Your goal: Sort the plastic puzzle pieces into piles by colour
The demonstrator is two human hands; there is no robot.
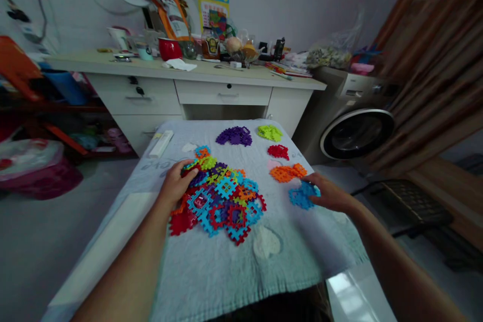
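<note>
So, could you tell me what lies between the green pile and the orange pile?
A small red pile, apart from both, in the head view.

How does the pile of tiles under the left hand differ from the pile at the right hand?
The mixed pile under the left hand holds many colours; the blue pile at the right hand is one colour. The mixed pile is far larger and overlapping; the blue pile is only a few tiles. Both are toothed plastic tiles lying on the pale towel, each touched by a hand.
</note>
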